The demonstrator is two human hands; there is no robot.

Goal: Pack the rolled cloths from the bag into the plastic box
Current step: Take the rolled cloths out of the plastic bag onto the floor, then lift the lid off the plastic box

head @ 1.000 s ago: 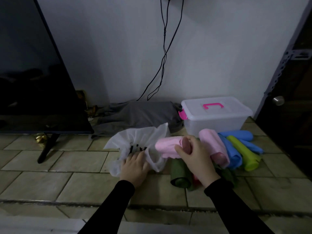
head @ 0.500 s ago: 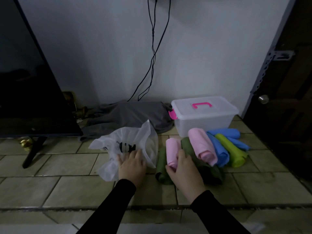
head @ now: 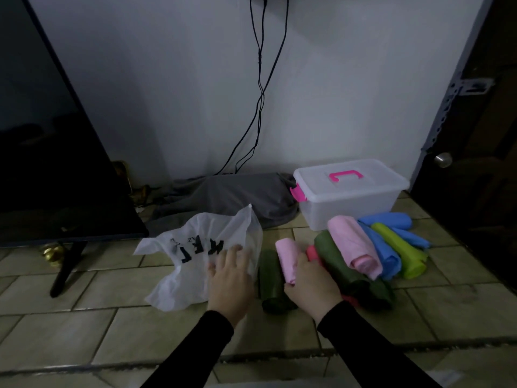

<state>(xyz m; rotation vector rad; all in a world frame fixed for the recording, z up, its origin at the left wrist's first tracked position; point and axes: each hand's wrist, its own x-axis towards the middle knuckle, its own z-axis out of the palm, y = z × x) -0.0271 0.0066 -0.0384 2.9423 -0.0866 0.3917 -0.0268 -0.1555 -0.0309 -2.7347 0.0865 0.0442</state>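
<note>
Our right hand [head: 312, 287] has its grip curled around the near end of a small pink rolled cloth [head: 286, 259], which lies on the tiled floor [head: 84, 326] between a dark green roll [head: 270, 278] on its left and the heap of other rolls on its right. Our left hand [head: 229, 275] lies flat, fingers spread, pressing on the white plastic bag [head: 201, 253], which looks slack and mostly flattened. Beyond our right hand the heap holds a red roll [head: 312, 252], a long dark green roll [head: 341, 261], a larger pink roll [head: 355, 247], blue rolls [head: 389, 247] and a lime green roll [head: 397, 247], leaning on one another just in front of the plastic box [head: 349, 203]. The box stands against the wall with its pink-handled lid [head: 347, 176] in place. We judge the emptying of the bag to be about finished and the packing not yet begun: no cloth is in the box. The next move calls for freeing a hand, undoing the pink latch [head: 297, 193] and lifting the lid off before any roll goes in.
</note>
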